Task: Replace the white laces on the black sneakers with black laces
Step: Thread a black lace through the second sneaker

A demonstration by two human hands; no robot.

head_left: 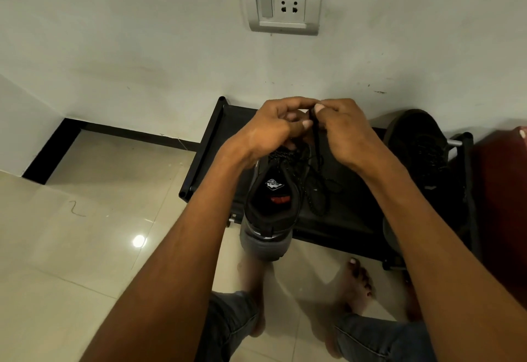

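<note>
Lace [316, 145] handling is the fiddly part here: it's judged to be thin, soft and floppy, so it's best pinched right by the stiff tip, where it can be steered through an eyelet. The black sneaker [269, 199] itself looks light but bulky, and is probably steadied best by the tongue or the collar.

The sneaker is stood on the black shoe rack [336, 219], heel hanging off the rack's front edge, toe pointed at the wall. A black lace end is pinched between the fingertips of the right hand [339, 131], just above the sneaker's tongue. The left hand [273, 128] is curled in against it; whether lace is also held there can't be told. Speckled black lace is already crossed up the front, and loose cord is trailed onto the rack beside it. No white lace is seen. A second black sneaker [419, 145] is parked at the rack's right end.
</note>
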